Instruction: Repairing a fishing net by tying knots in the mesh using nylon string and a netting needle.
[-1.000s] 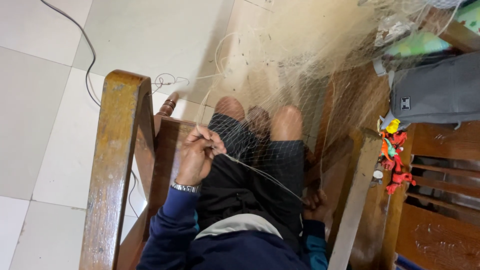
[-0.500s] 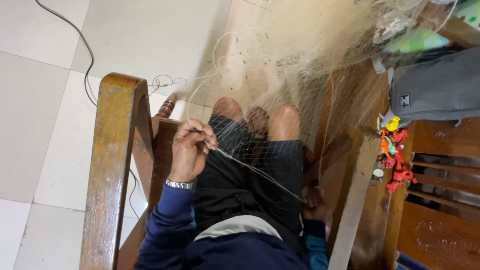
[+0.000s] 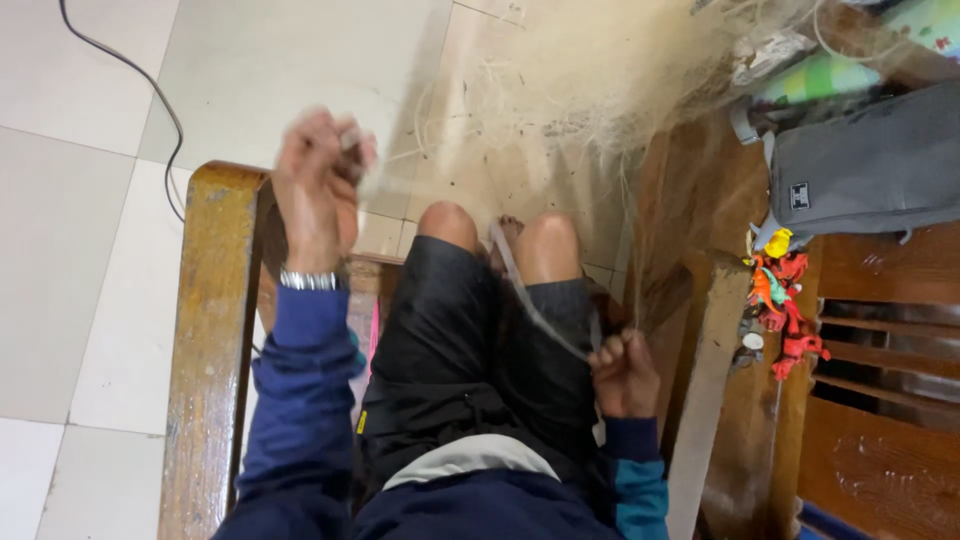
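Note:
I sit in a wooden chair, legs in black shorts. My left hand (image 3: 318,185) is raised over the left armrest (image 3: 212,330), blurred, its fingers pinched on a small netting tool with pale line. My right hand (image 3: 622,372) rests by my right thigh, closed on a bunch of fine pale fishing net (image 3: 600,90). A taut strand (image 3: 530,300) runs from that fist up between my knees toward the net heaped on the floor ahead.
A grey bag (image 3: 860,170) lies on a wooden bench at the right, with a red and yellow toy charm (image 3: 780,300) hanging beside the right armrest (image 3: 705,390). A black cable (image 3: 140,80) crosses the white floor tiles at upper left.
My left hand has lifted from my lap up and forward over the left armrest, pulling line. My right hand, now in clearer view, keeps its hold on the net.

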